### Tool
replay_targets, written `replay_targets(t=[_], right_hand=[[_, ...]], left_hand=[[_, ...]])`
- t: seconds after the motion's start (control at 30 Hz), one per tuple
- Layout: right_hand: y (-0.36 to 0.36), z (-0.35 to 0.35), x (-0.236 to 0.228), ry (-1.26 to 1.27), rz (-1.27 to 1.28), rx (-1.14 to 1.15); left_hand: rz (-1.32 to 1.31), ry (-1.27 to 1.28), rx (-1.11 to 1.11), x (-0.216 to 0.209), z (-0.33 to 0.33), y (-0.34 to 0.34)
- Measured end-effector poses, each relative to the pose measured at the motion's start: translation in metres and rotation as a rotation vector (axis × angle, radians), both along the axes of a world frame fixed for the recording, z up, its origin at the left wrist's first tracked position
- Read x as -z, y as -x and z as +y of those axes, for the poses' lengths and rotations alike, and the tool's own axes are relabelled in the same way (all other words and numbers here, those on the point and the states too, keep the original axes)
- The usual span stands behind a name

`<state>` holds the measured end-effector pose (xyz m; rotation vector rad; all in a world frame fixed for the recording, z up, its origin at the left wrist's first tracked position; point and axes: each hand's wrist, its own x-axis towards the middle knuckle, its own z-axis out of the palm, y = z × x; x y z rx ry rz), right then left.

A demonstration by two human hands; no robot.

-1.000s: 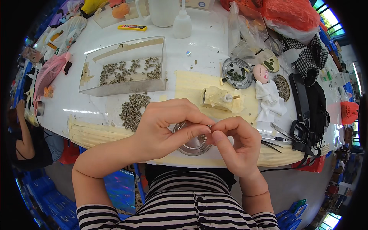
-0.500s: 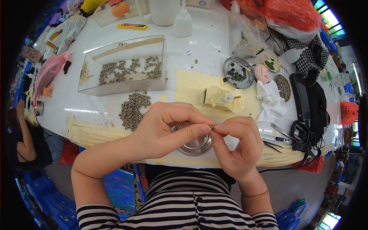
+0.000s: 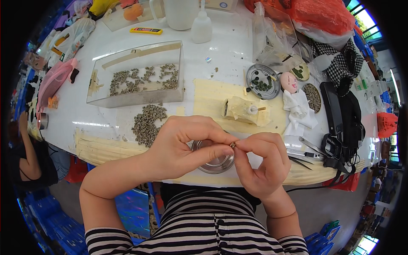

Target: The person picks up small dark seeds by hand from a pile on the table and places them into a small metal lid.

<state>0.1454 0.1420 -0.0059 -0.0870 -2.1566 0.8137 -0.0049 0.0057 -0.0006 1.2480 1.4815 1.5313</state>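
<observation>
My left hand [image 3: 187, 144] and my right hand [image 3: 264, 159] meet over the table's near edge, each closed in a pinch. Between their fingertips is a small metal piece [image 3: 233, 145], brassy and shiny, held by both hands; its finer shape is too small to tell. Beneath the fingers stands a round metal dish [image 3: 216, 165], partly covered by my left hand. A loose pile of small metal pieces [image 3: 147, 123] lies just beyond my left hand. More of them are scattered in a clear rectangular box [image 3: 136, 100] behind the pile.
A taped block with a peg [image 3: 246, 111] sits beyond my right hand. Behind it is a metal dish with dark green bits [image 3: 263, 97]. At right are crumpled tissue [image 3: 299, 111], tweezers [image 3: 311, 145] and black straps [image 3: 335, 144]. A squeeze bottle [image 3: 201, 29] stands at the back.
Both hands stay together with only a slight shift of the fingertips. My left thumb and fingers have parted a little, so more of the small metal piece shows.
</observation>
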Motion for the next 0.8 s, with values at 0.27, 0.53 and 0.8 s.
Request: replay_targets(t=[0.27, 0.53, 0.8], right_hand=[[0.0007, -0.0002, 0.0010, 0.004, 0.006, -0.015], [0.0012, 0.0000, 0.0004, -0.010, 0.007, -0.025], [0.0002, -0.0015, -0.0012, 0.004, -0.012, -0.001]], left_hand=[[0.054, -0.010, -0.040, -0.0026, 0.0007, -0.0009], [0.060, -0.004, -0.054, -0.0013, 0.0003, 0.0007], [-0.240, 0.110, 0.042, -0.0019, -0.0006, 0.0007]])
